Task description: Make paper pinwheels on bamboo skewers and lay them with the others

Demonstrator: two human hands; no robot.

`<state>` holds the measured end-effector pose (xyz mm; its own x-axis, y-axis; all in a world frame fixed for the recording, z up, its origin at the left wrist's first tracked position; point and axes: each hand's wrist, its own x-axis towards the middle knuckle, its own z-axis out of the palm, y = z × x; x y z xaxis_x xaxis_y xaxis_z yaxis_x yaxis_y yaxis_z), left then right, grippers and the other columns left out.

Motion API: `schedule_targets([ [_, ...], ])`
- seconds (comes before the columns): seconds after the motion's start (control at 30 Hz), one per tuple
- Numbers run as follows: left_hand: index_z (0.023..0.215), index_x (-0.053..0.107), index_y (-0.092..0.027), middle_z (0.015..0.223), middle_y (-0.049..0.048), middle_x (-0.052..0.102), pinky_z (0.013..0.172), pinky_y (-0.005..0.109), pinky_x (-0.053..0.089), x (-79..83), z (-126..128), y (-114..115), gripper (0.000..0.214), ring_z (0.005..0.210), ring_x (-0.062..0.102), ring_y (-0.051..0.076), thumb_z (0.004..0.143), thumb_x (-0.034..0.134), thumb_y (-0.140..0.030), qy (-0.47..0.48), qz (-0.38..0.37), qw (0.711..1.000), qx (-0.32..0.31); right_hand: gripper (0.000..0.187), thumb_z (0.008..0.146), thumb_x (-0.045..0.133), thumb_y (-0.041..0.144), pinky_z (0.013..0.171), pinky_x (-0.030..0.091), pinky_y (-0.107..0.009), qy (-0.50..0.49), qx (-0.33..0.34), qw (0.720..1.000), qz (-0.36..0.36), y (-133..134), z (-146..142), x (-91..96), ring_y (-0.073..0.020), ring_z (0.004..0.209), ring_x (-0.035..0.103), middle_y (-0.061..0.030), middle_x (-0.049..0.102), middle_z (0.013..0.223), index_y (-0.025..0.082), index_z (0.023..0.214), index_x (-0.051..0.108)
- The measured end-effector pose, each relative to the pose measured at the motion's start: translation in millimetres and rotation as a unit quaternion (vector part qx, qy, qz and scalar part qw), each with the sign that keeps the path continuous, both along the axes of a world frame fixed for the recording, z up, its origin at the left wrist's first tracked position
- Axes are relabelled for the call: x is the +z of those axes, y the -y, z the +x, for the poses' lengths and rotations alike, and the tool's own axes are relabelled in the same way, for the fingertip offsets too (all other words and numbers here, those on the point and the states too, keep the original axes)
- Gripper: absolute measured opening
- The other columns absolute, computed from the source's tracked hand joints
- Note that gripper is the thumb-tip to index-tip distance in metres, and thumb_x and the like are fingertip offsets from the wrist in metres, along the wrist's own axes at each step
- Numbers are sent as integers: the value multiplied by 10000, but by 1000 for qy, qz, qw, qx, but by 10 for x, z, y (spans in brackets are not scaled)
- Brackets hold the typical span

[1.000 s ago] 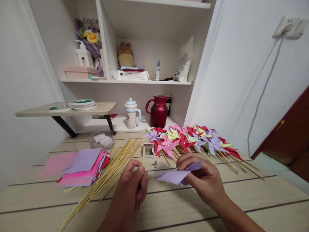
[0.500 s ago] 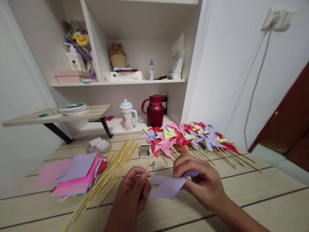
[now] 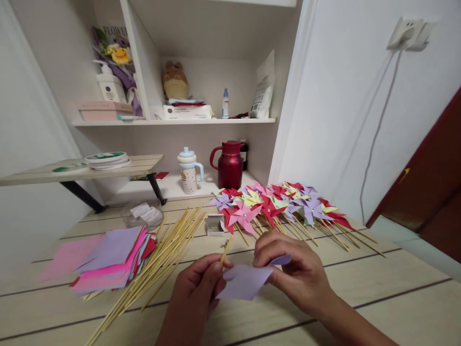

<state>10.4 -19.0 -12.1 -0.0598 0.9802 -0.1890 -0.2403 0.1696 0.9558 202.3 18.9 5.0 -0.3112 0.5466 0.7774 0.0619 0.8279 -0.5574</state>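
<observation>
My left hand point(image 3: 196, 293) is closed round a thin wooden stick point(image 3: 226, 250) whose tip pokes up above my fingers. My right hand point(image 3: 293, 274) pinches a folded lilac paper square point(image 3: 247, 281), whose left corner touches my left fingers beside the stick. Both hands hover just above the pale plank table point(image 3: 396, 293) near its front edge. A few small metal pins point(image 3: 224, 244) lie on the table just behind the stick's tip.
A loose bundle of wooden sticks point(image 3: 158, 262) lies to the left, beside a stack of coloured paper squares point(image 3: 108, 259). Finished paper pinwheels point(image 3: 277, 206) lie at the back right. A small white box point(image 3: 215, 225), a red jug point(image 3: 230, 166) and a cup point(image 3: 189, 170) stand behind.
My hands have drawn together, so the lilac paper now meets my left fingers and the stick. The view has shifted slightly to the right.
</observation>
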Motion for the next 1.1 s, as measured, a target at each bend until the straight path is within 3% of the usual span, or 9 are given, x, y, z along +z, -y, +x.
schedule_targets([
  [0.13, 766, 756, -173, 543, -22, 529, 475, 173, 240, 47, 34, 21, 368, 497, 394, 67, 631, 791, -514, 3, 4, 1000, 0, 59, 830, 697, 167, 614, 489, -298, 5, -1, 1000, -2, 2, -3, 0, -179, 708, 627, -36, 663, 771, 222, 850, 707],
  [0.3, 798, 796, -215, 652, 21, 666, 521, 193, 350, 55, 59, 47, 329, 585, 514, 114, 616, 797, -489, -34, 7, 999, 21, 64, 828, 703, 159, 623, 485, -288, -2, 1, 1000, -8, -5, -8, 0, -170, 715, 626, -28, 664, 767, 221, 845, 705],
  [0.5, 800, 810, -218, 663, 32, 688, 513, 217, 369, 13, 55, 47, 317, 553, 470, 116, 638, 772, -488, -65, 46, 997, 13, 28, 832, 714, 199, 636, 480, -280, -17, 5, 1000, -18, -20, -13, -11, -162, 718, 621, -25, 668, 772, 220, 850, 709],
  [0.8, 743, 800, -226, 554, 6, 600, 519, 222, 331, 30, 88, 50, 184, 522, 426, 107, 630, 782, -371, -27, 49, 998, 5, 24, 824, 713, 193, 601, 494, -283, -16, -6, 1000, -10, -15, -37, 12, -169, 689, 623, -37, 675, 744, 214, 816, 719],
  [0.97, 750, 774, -199, 590, 6, 590, 490, 208, 278, 42, 101, 61, 306, 509, 372, 86, 647, 768, -487, -32, 46, 998, -6, 12, 829, 713, 221, 603, 505, -289, -15, 3, 1000, -15, -11, -39, 10, -169, 681, 622, -36, 677, 747, 219, 827, 724],
  [1.1, 908, 689, -222, 537, -48, 500, 468, 192, 248, 41, 73, 61, 426, 491, 373, 89, 677, 737, -576, -31, 45, 999, 1, 19, 833, 710, 229, 601, 507, -288, -5, 6, 1000, -15, 1, -42, 8, -169, 682, 626, -36, 680, 754, 219, 826, 725],
])
